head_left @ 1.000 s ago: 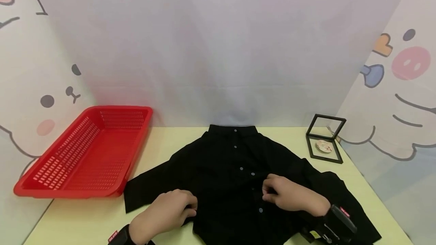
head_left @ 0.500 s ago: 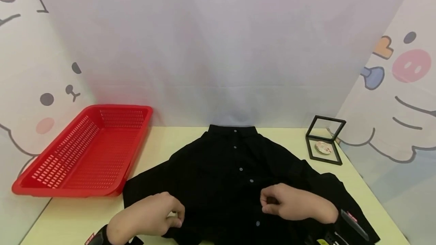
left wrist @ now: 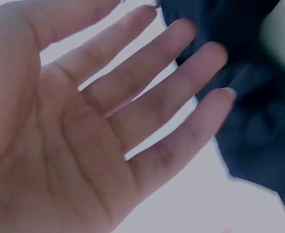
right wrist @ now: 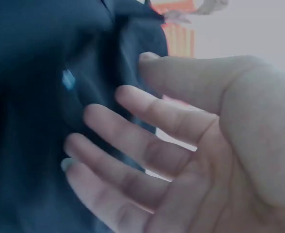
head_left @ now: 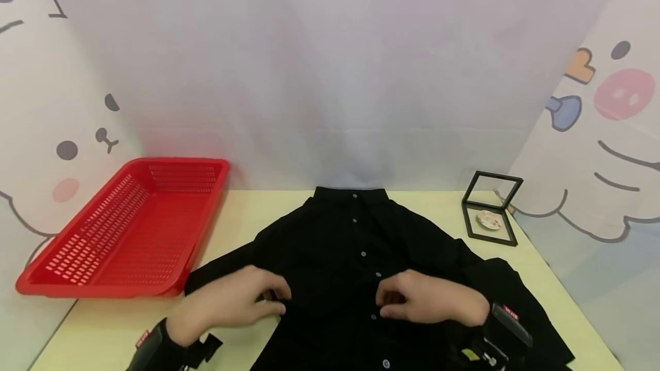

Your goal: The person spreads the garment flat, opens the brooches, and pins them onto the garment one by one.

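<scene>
A black button-up shirt (head_left: 330,245) lies front up on the table, its collar (head_left: 350,194) toward the back wall and its buttons running down the middle. My left hand (head_left: 242,299) is over the shirt's left side edge, its thumb apart from its fingers and nothing between them. Spread fingers (left wrist: 152,104) show in the left wrist view, with dark cloth beyond their tips. Near the button row is my right hand (head_left: 417,296), its fingers loosely bent and holding nothing. In the right wrist view, the fingers (right wrist: 142,145) overlap the dark cloth, a pale button (right wrist: 68,79) beside them.
A red perforated basket (head_left: 149,233) stands at the left, close to the shirt's left sleeve. At the back right, a black hinged frame (head_left: 490,208) stands opened with a small patterned round piece (head_left: 488,220) in it. A pale curtain (head_left: 330,73) hangs behind the table.
My left hand has let go of the cloth and risen slightly, its thumb and fingers parting. The shirt's lower left edge now slants outward. My right hand has shifted left toward the buttons.
</scene>
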{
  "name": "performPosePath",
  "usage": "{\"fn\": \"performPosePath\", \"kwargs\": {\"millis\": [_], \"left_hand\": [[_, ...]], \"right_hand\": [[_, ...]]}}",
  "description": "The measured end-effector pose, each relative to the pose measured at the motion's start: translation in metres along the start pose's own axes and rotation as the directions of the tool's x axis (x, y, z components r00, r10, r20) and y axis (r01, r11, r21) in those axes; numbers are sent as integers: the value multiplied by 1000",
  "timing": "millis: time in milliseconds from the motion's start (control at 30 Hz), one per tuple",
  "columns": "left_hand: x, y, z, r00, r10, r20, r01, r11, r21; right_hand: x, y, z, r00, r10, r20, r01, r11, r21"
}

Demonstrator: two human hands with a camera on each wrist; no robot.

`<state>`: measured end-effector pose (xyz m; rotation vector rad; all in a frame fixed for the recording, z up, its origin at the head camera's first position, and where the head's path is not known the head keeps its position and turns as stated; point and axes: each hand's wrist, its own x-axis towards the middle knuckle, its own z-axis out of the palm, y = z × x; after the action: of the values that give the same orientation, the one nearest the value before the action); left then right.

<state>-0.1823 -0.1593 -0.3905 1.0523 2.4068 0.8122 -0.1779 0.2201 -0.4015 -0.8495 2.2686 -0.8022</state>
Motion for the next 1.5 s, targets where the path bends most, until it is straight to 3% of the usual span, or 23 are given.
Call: {"fn": "performPosePath", "kwargs": {"millis": [100,233,333,500,667,800,900,1067,1200,1233,1300,1433,1467,1500], "left_hand": [[0,-2,-22,993,13,-114,-6,998,60],[6,-11,-43,978,21,-209,4,993,118],[14,-17,-52,969,21,-247,14,990,138],[39,-26,-64,963,10,-268,34,987,159],[65,-49,-72,954,-163,-253,202,970,137],[83,-73,-70,928,-311,-205,340,932,125],[89,-90,-64,901,-393,-186,421,896,144],[84,-101,-54,863,-470,-183,497,856,145],[75,-96,-45,859,-477,-187,508,841,184],[71,-94,-42,858,-478,-187,509,838,196],[63,-89,-34,856,-479,-192,513,833,207],[39,-77,-16,836,-511,-199,542,825,160],[33,-73,-12,834,-510,-209,542,828,145],[28,-69,-9,835,-504,-220,537,833,133]], "right_hand": [[-1,2,-21,996,-29,-80,23,997,-67],[-3,7,-47,986,-29,-167,6,990,-138],[-1,12,-64,976,-19,-215,-20,984,-177],[8,28,-87,961,35,-276,-90,978,-187],[33,49,-103,946,100,-308,-169,964,-205],[52,67,-111,924,162,-345,-241,950,-198],[64,78,-113,909,202,-365,-282,942,-181],[80,96,-115,882,294,-368,-364,921,-136],[92,134,-118,875,370,-313,-421,900,-113],[96,155,-118,888,349,-300,-401,907,-129],[102,171,-117,890,381,-250,-423,895,-141],[104,157,-110,878,443,-184,-469,872,-138],[101,136,-108,858,486,-168,-508,851,-133],[100,127,-107,857,489,-163,-511,847,-143]]}}
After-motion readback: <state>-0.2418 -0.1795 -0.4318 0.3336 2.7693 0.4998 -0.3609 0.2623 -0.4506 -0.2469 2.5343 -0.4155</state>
